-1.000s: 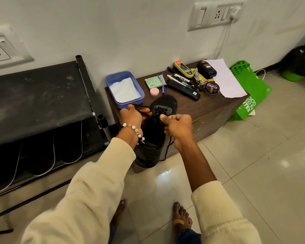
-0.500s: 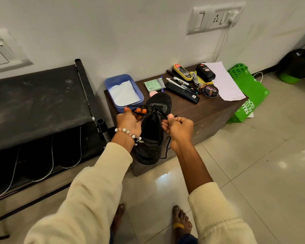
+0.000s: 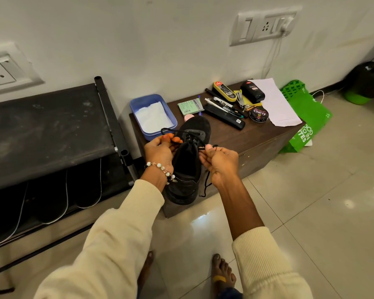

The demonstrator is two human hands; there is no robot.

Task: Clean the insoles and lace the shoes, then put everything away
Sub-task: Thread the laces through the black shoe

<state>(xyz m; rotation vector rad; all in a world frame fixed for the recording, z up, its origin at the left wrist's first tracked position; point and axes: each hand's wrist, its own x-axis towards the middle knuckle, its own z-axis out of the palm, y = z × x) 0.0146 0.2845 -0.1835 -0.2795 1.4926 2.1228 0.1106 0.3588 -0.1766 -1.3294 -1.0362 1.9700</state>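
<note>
Both hands, left hand (image 3: 159, 151) and right hand (image 3: 219, 161), pinched the limp black lace (image 3: 183, 131) ends over the light, soft black shoe (image 3: 189, 162)

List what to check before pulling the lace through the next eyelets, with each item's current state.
1. Left hand pinches its lace end: ok.
2. Right hand pinches the other end: ok.
3. Black shoe rests on the cabinet edge, heel overhanging: not ok.
4. Lace ends equal in length: cannot tell.
5. Upper eyelets free: cannot tell.
6. Blue tray is apart from the left hand: ok.
</note>
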